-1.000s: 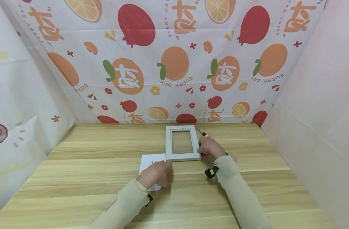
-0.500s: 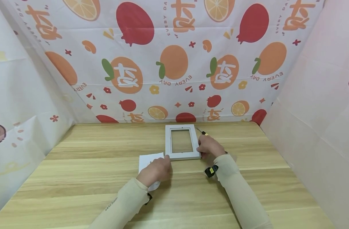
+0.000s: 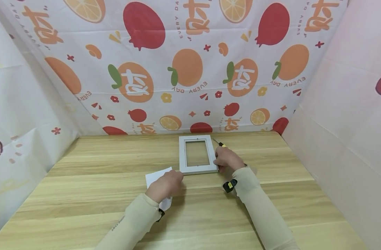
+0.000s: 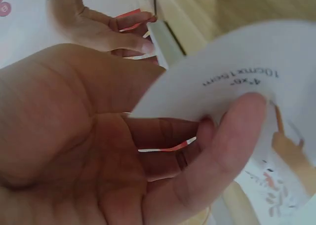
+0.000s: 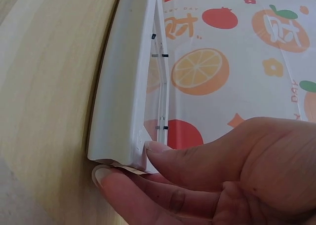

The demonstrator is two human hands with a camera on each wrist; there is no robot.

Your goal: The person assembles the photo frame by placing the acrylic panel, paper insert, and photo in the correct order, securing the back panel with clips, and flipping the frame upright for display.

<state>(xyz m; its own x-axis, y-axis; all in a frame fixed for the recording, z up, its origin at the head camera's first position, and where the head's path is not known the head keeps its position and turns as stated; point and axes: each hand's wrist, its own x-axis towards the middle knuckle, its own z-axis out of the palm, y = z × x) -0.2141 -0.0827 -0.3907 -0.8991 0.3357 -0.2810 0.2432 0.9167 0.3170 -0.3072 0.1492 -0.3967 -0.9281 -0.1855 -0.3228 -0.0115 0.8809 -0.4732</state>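
Observation:
My left hand (image 3: 166, 184) pinches a white printed paper insert (image 3: 154, 176) between thumb and fingers. In the left wrist view, the insert (image 4: 187, 94) bends, and the print "4"x6"" and "10cmx15cm" can be read beside a drawing. To the right of that hand, a white picture frame (image 3: 198, 169) lies on the table with its inner ledge facing up. My right hand (image 3: 228, 158) grips the frame's right side near the lower corner. Up close in the right wrist view, the thumb presses on the frame (image 5: 118, 87) and a fingertip is under its edge; small dark tabs show inside.
A screwdriver (image 3: 222, 144) with a black and yellow handle lies right of the frame, partly hidden behind the right hand. The wooden table (image 3: 93, 194) meets a fruit-print cloth (image 3: 190, 100) at the back, and pale cloth hangs at both sides.
My left hand has drawn the paper insert slightly left and tilted it away from the frame's corner. The right hand keeps its grip on the frame, and the whole view has shifted a little.

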